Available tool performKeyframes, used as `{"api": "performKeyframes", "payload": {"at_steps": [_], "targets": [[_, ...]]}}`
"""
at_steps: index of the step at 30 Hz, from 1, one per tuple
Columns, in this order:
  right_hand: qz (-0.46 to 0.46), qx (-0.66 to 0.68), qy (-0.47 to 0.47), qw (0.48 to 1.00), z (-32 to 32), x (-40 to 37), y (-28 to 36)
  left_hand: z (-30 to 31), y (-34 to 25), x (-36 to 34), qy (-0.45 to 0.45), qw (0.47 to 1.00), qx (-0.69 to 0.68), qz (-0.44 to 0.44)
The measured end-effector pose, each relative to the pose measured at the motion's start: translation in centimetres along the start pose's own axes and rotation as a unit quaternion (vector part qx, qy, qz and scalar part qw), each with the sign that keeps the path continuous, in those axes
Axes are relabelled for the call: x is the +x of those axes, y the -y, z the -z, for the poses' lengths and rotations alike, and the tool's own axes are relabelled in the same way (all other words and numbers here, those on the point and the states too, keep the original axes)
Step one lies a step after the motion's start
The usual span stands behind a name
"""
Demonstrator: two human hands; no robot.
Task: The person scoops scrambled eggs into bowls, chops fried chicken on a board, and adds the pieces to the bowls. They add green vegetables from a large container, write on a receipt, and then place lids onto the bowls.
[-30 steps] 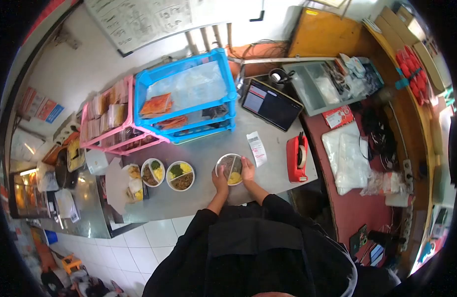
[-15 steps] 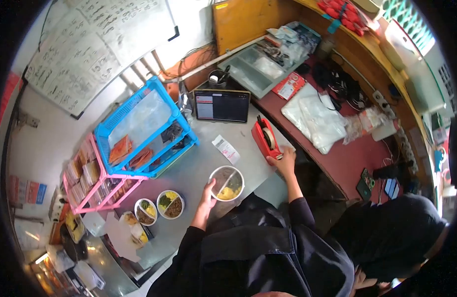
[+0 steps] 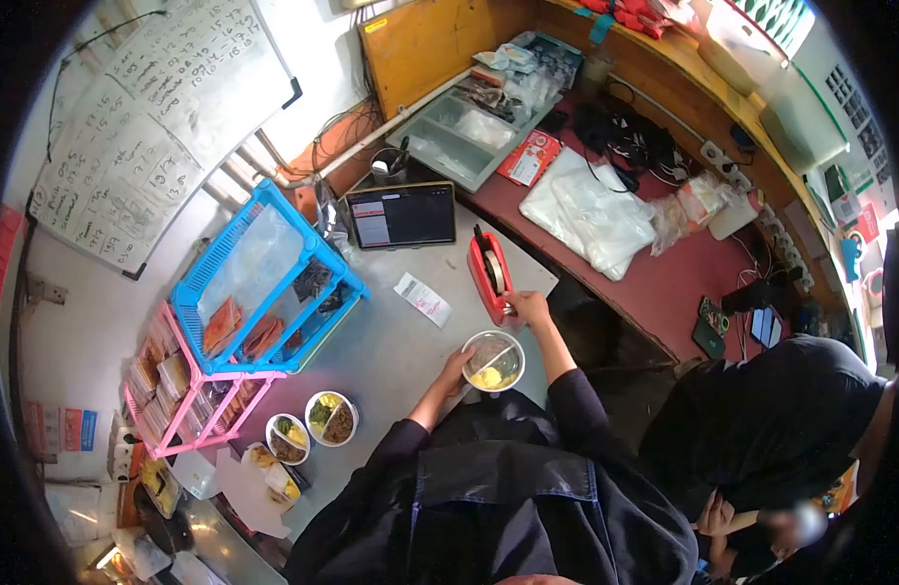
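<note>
My left hand (image 3: pixel 453 372) grips a round white food bowl (image 3: pixel 493 361) from its left side, near my body. The bowl has a clear lid and a divider, with yellow food showing inside. My right hand (image 3: pixel 529 308) is closed at the front end of a red tape dispenser (image 3: pixel 487 278), its fingers pinched at the tape by the cutting edge. The strip itself is too small to make out. Two more divided bowls, a larger one (image 3: pixel 332 419) and a smaller one (image 3: pixel 287 440), stand to the left with greens, yellow food and brown meat.
A receipt (image 3: pixel 422 299) lies before the tablet (image 3: pixel 401 214). Blue (image 3: pixel 264 283) and pink baskets (image 3: pixel 191 405) stand left, beside an opened food box (image 3: pixel 264 487). Plastic bags (image 3: pixel 595 214) lie on the red table. Another person (image 3: pixel 761 439) is close at right.
My left hand has brought the bowl rightward, closer to the tape dispenser. My right hand has shifted onto the dispenser's front end. The camera view has turned slightly.
</note>
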State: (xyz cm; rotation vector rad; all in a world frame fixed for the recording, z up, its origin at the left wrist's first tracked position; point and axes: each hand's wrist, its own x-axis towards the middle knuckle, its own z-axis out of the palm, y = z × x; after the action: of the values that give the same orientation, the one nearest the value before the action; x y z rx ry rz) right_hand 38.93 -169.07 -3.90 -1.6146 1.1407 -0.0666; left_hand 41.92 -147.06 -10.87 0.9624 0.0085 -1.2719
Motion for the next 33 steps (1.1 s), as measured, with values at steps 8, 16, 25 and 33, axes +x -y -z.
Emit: {"api": "performKeyframes", "payload": {"at_steps": [8, 16, 25, 33], "targets": [[0.069, 0.084, 0.028, 0.994, 4.9, -6.3, -2.8, -5.1, 1.2, 2.6, -0.017, 0.999, -0.031, -0.027], [0.045, 0.012, -0.018, 0.999, 8.0, -18.0, -9.9, -7.2, -0.1, 1.7, -0.001, 0.998, -0.069, -0.004], [0.22, -0.043, -0.048, 0.973, 4.2, -13.3, -12.6, -6.2, -0.2, 1.9, 0.006, 0.998, -0.057, 0.036], [0.504, -0.226, -0.062, 0.831, 5.2, -10.9, -11.4, -5.7, -1.3, 2.2, -0.001, 0.996, -0.046, 0.074]]}}
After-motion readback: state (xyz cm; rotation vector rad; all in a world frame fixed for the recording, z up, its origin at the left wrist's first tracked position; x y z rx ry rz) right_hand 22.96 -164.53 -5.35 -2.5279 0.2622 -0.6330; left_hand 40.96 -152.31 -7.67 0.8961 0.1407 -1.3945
